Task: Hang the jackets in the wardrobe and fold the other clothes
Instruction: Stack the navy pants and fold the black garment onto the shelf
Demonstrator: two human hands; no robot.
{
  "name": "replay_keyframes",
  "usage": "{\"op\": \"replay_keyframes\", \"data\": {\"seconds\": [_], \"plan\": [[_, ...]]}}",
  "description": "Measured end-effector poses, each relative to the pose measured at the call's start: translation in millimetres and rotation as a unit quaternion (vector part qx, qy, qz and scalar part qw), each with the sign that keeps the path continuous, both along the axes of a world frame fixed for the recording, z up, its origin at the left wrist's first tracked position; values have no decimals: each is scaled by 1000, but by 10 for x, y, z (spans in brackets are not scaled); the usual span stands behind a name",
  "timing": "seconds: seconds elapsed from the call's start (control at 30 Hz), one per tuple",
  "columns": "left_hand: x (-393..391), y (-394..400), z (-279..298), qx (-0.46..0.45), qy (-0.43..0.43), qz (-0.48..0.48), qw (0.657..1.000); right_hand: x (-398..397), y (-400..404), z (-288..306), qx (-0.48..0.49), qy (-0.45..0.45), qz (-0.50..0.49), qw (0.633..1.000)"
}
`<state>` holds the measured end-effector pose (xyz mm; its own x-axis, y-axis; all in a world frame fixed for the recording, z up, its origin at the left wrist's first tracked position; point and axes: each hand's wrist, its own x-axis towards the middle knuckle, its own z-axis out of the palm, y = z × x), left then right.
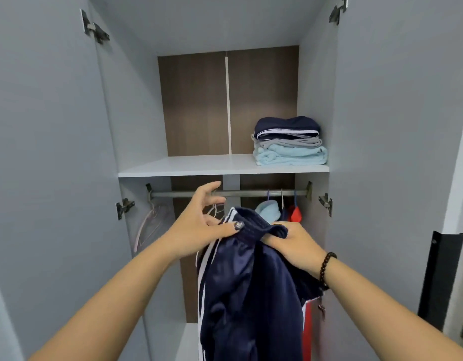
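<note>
A navy jacket (246, 290) with white side stripes hangs in front of the open wardrobe, below the metal rail (188, 194). My right hand (293, 246) grips its collar from the right. My left hand (201, 225) pinches the collar's left side with the thumb, while its other fingers spread up toward the rail. A white wire hanger (216, 210) shows behind my left hand; whether it is hooked on the rail is hidden. Folded clothes (290, 142) are stacked on the shelf's right end: navy on top, grey, light blue below.
A light blue garment (269, 211), a dark one and a red one (295, 214) hang at the rail's right end. A pink hanger (149, 225) hangs at the left end. The white shelf (188, 166) sits above the rail. Both grey doors (42, 152) stand open.
</note>
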<state>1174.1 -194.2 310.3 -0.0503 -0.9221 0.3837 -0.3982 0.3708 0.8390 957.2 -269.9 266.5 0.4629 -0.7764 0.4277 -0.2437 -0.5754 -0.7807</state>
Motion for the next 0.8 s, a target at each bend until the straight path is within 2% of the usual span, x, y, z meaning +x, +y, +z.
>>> {"op": "replay_keyframes", "data": {"seconds": [0.07,0.17,0.23,0.33,0.43,0.53,0.6,0.67,0.73,0.8], "plan": [[-57,-13,-59,29,-122,-54,991,44,-10,168,-78,131,-8,988],[-146,-46,-255,-44,-258,-36,965,53,-78,321,-141,238,-30,961],[-140,-71,-371,-92,-272,-1,958,15,-156,393,-141,229,-60,961],[-60,-118,-391,-85,-284,37,954,-83,-223,507,-123,227,-62,964],[78,-215,-271,-73,-366,62,925,-142,-212,534,-133,275,20,952],[252,-322,-138,-87,-402,87,907,-206,-222,448,-121,257,88,955],[404,-398,-79,-108,-433,119,887,-290,-257,393,-76,295,106,946],[548,-463,-64,-118,-454,143,871,-365,-329,315,-42,385,99,917],[643,-485,-79,-107,-455,142,872,-407,-416,262,-31,433,67,898],[694,-473,-123,-90,-445,124,882,-433,-478,297,-29,426,42,903]]}}
